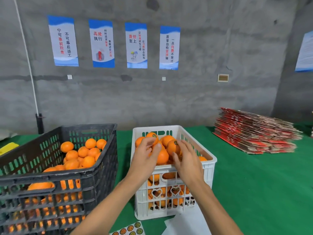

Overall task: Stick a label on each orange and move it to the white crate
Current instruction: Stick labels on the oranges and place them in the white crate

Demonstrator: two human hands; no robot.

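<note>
Both my hands are over the white crate [208, 167], which is heaped with labelled oranges. My left hand [145, 156] holds one labelled orange [153, 137] at the top of the heap, fingers curled round it. My right hand [188, 158] grips another labelled orange [173, 146] just to the right. The black crate [94, 177] on the left holds several unlabelled oranges [83, 151]. A sheet of round labels [130, 228] lies on the green table at the bottom edge.
White backing sheets [184, 224] lie in front of the white crate. A stack of flattened red cartons [255, 133] sits at the back right. A yellow object [7, 147] lies at the far left. The concrete wall behind carries posters.
</note>
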